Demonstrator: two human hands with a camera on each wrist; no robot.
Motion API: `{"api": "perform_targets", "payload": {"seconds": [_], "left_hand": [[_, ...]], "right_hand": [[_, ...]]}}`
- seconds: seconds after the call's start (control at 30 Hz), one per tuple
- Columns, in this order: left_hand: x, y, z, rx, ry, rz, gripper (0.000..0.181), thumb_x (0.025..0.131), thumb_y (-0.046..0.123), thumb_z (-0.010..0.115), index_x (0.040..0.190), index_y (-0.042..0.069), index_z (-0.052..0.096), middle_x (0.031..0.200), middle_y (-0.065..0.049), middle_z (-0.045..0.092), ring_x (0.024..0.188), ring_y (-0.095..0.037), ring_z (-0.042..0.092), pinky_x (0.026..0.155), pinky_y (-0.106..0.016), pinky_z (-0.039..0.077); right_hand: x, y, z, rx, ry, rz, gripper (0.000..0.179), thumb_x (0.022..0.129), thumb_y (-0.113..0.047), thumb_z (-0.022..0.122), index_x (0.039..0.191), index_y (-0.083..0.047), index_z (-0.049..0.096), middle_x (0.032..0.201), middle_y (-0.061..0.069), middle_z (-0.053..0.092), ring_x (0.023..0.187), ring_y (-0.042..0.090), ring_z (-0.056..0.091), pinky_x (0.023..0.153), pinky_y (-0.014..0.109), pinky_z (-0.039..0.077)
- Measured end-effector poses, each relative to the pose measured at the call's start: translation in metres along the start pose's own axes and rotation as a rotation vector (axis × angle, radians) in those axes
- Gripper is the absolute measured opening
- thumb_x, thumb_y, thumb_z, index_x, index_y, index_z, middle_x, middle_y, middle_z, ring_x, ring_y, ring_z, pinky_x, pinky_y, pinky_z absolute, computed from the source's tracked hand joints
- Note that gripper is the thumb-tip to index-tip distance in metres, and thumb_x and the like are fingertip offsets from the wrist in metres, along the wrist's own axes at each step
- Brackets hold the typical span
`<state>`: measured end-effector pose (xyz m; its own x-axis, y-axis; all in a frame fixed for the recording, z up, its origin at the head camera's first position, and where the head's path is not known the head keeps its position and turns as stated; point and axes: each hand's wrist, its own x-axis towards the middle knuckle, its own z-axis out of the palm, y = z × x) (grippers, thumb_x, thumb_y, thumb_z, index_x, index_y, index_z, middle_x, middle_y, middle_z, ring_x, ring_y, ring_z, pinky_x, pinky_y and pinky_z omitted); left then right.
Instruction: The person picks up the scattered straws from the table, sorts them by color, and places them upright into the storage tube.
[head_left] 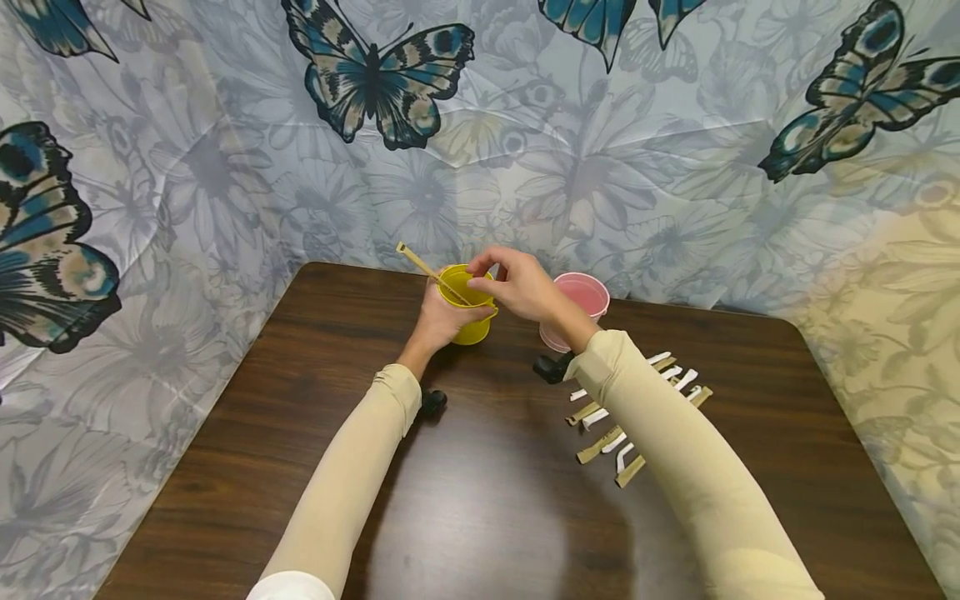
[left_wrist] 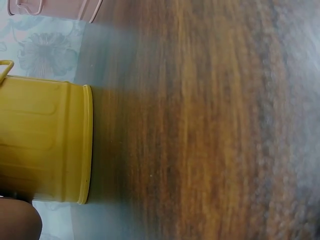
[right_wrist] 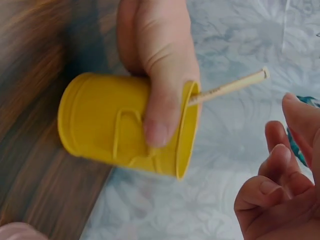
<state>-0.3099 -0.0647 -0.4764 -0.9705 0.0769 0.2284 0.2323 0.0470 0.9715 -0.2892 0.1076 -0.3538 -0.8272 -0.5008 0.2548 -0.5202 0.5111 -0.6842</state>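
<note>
My left hand [head_left: 440,320] grips a small yellow metal bucket [head_left: 472,335], its thumb lying across the side near the wire handle in the right wrist view. A slim tan paper stick packet [right_wrist: 232,88] with small print leans in the bucket, one end poking out past the rim; its lower end is inside. Beside the bucket's mouth is my right hand [head_left: 519,285], fingers loosely bent and nothing between them. Under the right forearm, several tan and white stick packets [head_left: 633,468] lie in a row on the table, partly covered by the sleeve.
A pink bucket [head_left: 588,288] stands just behind the right wrist, near the back edge of the dark wooden table [head_left: 315,375]. Behind the table hangs a cloth [head_left: 420,192] printed with butterflies and flowers. Dark wrist cameras [head_left: 552,367] sit below both wrists.
</note>
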Motion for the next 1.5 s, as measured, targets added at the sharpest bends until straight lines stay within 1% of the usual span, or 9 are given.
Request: {"api": "perform_targets", "payload": {"seconds": [0.17, 0.3, 0.5, 0.57, 0.77, 1.0, 1.17, 1.37, 1.5], "left_hand": [[-0.001, 0.0, 0.001, -0.006, -0.015, 0.007, 0.077, 0.074, 0.016, 0.092, 0.138, 0.013, 0.05, 0.128, -0.01, 0.062, 0.115, -0.028, 0.061, 0.101, -0.041, 0.052], [-0.003, 0.0, 0.003, 0.015, -0.011, -0.029, 0.085, 0.073, 0.021, 0.094, 0.142, 0.016, 0.044, 0.132, -0.01, 0.059, 0.118, -0.026, 0.06, 0.104, -0.04, 0.051], [-0.003, 0.0, 0.002, 0.016, 0.032, -0.07, 0.098, 0.068, 0.022, 0.097, 0.146, 0.017, 0.038, 0.137, -0.008, 0.054, 0.119, -0.024, 0.058, 0.106, -0.041, 0.05], [-0.003, -0.001, 0.001, 0.014, 0.035, -0.077, 0.099, 0.067, 0.022, 0.097, 0.146, 0.018, 0.038, 0.137, -0.008, 0.053, 0.12, -0.024, 0.058, 0.106, -0.04, 0.05], [-0.003, 0.001, 0.0, 0.001, 0.032, -0.07, 0.097, 0.068, 0.02, 0.096, 0.146, 0.018, 0.038, 0.136, -0.009, 0.055, 0.119, -0.024, 0.058, 0.104, -0.04, 0.05], [-0.004, 0.002, 0.001, 0.0, 0.027, -0.082, 0.098, 0.068, 0.019, 0.096, 0.147, 0.018, 0.037, 0.136, -0.009, 0.055, 0.119, -0.024, 0.058, 0.104, -0.04, 0.051], [-0.004, 0.001, 0.002, -0.001, 0.02, -0.076, 0.098, 0.07, 0.02, 0.095, 0.147, 0.019, 0.036, 0.138, -0.008, 0.052, 0.12, -0.024, 0.057, 0.104, -0.04, 0.051], [-0.004, 0.0, 0.002, 0.001, 0.028, -0.077, 0.097, 0.069, 0.018, 0.095, 0.147, 0.019, 0.037, 0.137, -0.008, 0.053, 0.119, -0.023, 0.058, 0.104, -0.039, 0.051], [-0.003, -0.001, 0.001, 0.015, 0.044, -0.086, 0.099, 0.068, 0.018, 0.096, 0.147, 0.018, 0.036, 0.138, -0.009, 0.053, 0.119, -0.024, 0.058, 0.104, -0.038, 0.051]], "right_hand": [[-0.023, 0.004, -0.015, -0.016, -0.039, 0.015, 0.017, 0.095, -0.022, 0.073, 0.11, -0.014, 0.07, 0.106, 0.004, 0.072, 0.067, 0.019, 0.052, 0.06, 0.025, 0.044], [-0.043, 0.008, -0.027, -0.032, -0.08, 0.029, 0.019, 0.095, -0.021, 0.074, 0.112, -0.013, 0.07, 0.105, 0.005, 0.072, 0.07, 0.02, 0.054, 0.063, 0.024, 0.045], [-0.07, 0.026, -0.039, -0.073, -0.061, -0.004, 0.017, 0.092, -0.017, 0.077, 0.108, -0.011, 0.073, 0.098, 0.006, 0.074, 0.07, 0.016, 0.056, 0.065, 0.023, 0.046], [-0.08, 0.035, -0.041, -0.079, -0.06, 0.014, 0.015, 0.092, -0.016, 0.076, 0.106, -0.011, 0.073, 0.097, 0.005, 0.073, 0.07, 0.014, 0.056, 0.065, 0.022, 0.047], [-0.116, 0.057, -0.045, -0.082, -0.052, 0.12, 0.018, 0.091, -0.017, 0.077, 0.106, -0.007, 0.072, 0.078, 0.006, 0.066, 0.066, 0.009, 0.053, 0.06, 0.022, 0.045], [-0.149, 0.075, -0.047, -0.061, -0.08, 0.182, 0.018, 0.092, -0.016, 0.076, 0.107, -0.006, 0.071, 0.093, 0.007, 0.071, 0.07, 0.004, 0.055, 0.063, 0.021, 0.047], [-0.165, 0.087, -0.055, -0.099, -0.119, 0.231, 0.015, 0.093, -0.016, 0.075, 0.107, -0.01, 0.071, 0.088, 0.006, 0.069, 0.062, 0.004, 0.048, 0.057, 0.023, 0.044], [-0.181, 0.1, -0.062, -0.151, -0.163, 0.243, 0.016, 0.094, -0.013, 0.073, 0.108, -0.005, 0.071, 0.096, 0.007, 0.073, 0.064, 0.005, 0.049, 0.059, 0.023, 0.044], [-0.189, 0.11, -0.061, -0.184, -0.186, 0.242, 0.014, 0.092, -0.007, 0.072, 0.105, -0.004, 0.072, 0.1, 0.01, 0.074, 0.07, 0.008, 0.056, 0.064, 0.023, 0.047]]}}
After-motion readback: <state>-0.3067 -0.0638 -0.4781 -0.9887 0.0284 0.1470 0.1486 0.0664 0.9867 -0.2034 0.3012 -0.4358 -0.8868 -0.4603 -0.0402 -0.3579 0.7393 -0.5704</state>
